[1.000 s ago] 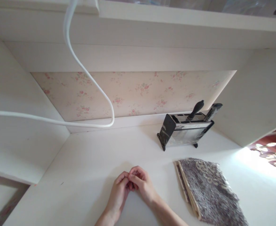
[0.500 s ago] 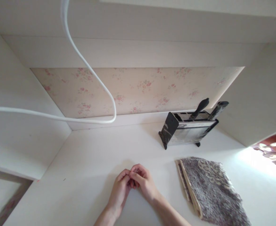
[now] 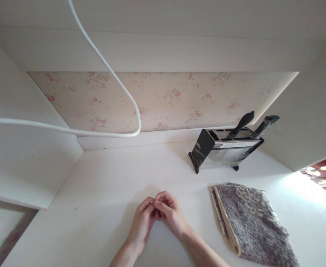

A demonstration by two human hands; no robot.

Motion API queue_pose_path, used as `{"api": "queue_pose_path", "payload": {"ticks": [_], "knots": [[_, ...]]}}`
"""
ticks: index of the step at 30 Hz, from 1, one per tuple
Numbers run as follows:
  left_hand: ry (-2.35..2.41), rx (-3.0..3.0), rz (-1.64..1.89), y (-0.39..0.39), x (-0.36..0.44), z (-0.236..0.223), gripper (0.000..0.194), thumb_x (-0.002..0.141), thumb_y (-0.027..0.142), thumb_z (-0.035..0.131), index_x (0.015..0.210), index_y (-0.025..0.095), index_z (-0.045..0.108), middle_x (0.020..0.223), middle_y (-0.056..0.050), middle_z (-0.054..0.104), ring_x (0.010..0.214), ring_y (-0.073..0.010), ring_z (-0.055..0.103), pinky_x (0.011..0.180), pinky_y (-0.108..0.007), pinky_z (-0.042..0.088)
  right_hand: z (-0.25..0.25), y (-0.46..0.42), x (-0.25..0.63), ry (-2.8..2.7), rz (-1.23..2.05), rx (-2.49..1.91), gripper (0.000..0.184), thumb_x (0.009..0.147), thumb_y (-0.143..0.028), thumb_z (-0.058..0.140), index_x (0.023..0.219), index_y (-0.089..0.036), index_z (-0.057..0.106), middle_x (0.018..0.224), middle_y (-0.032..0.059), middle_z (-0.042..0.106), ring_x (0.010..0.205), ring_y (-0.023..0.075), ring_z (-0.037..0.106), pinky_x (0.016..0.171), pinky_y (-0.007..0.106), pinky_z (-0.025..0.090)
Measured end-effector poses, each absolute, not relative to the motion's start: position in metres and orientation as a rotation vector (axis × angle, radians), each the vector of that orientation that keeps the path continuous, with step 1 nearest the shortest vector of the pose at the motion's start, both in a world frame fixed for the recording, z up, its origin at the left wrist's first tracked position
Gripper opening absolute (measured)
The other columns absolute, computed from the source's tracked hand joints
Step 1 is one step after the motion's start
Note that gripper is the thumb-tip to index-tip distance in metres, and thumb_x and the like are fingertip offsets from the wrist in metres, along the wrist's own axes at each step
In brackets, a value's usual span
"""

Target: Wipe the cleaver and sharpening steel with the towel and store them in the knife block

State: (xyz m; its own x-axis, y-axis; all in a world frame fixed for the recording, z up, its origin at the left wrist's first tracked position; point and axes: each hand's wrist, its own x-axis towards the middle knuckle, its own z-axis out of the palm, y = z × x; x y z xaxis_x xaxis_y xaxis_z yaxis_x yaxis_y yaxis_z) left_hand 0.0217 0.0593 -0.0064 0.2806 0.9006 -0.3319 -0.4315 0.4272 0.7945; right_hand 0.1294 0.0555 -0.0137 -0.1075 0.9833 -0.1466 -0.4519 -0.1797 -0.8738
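Observation:
My left hand (image 3: 143,220) and my right hand (image 3: 172,213) meet low in the middle of the view, just over the white tabletop (image 3: 107,178). The fingers of both are curled inward, and their tips and thumbs press against each other. No object shows between them, though the palms are partly hidden. To the right of my right hand lies a folded grey-brown patterned towel (image 3: 252,222) with a beige edge. Behind the towel stands a black and silver knife block (image 3: 227,154) with two dark handles sticking out of its slots.
A white cable (image 3: 118,79) hangs in a loop at the upper left, in front of the flowered wallpaper (image 3: 174,100). White panels (image 3: 20,148) close in the left side, and a grey-white panel (image 3: 305,118) stands at the right. A small dark speck lies on the left tabletop.
The view has tilted slightly, so the wall, cable and knife block sit a little higher in the picture. My hands keep the same pose, fingertips together.

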Motion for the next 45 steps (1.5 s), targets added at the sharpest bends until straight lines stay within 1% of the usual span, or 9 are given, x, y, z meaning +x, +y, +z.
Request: {"api": "queue_pose_path", "payload": {"ticks": [10,27,36,45], "knots": [[0.866,0.687,0.979,0.0588,0.0207,-0.0145,0.022,0.08,0.027,0.059,0.061,0.016,0.055,0.057,0.001,0.05,0.06,-0.0119,0.049,0.061,-0.025,0.037,-0.0164,0.0549,0.1292,-0.809,1.569,-0.929,0.026,0.077,-0.038,0.07,0.078,-0.016,0.057,0.051,-0.0052,0.051,0.045,0.0083,0.048,0.045,0.02,0.032],[0.882,0.651,0.974,0.0589,0.0208,-0.0075,0.024,0.074,0.031,0.065,0.058,0.016,0.056,0.054,0.001,0.051,0.057,-0.0124,0.048,0.061,-0.026,0.038,-0.0142,0.0549,0.1289,-0.817,1.561,-0.942,0.025,0.077,-0.037,0.069,0.077,-0.016,0.056,0.049,-0.0055,0.051,0.044,0.0082,0.048,0.045,0.02,0.032],[0.861,0.657,0.983,0.0586,0.0215,-0.0109,0.023,0.077,0.028,0.061,0.059,0.016,0.055,0.054,0.002,0.05,0.058,-0.0119,0.048,0.06,-0.025,0.037,-0.0148,0.0551,0.1294,-0.829,1.56,-0.95,0.025,0.078,-0.038,0.069,0.078,-0.016,0.057,0.051,-0.0048,0.052,0.046,0.0083,0.049,0.046,0.02,0.032],[0.869,0.669,0.985,0.0589,0.0207,-0.0101,0.023,0.076,0.029,0.062,0.059,0.016,0.055,0.055,0.001,0.051,0.058,-0.0122,0.047,0.06,-0.025,0.037,-0.0142,0.0543,0.1284,-0.806,1.568,-0.945,0.028,0.075,-0.041,0.071,0.077,-0.017,0.056,0.051,-0.0049,0.053,0.046,0.0085,0.049,0.046,0.02,0.032]]}}
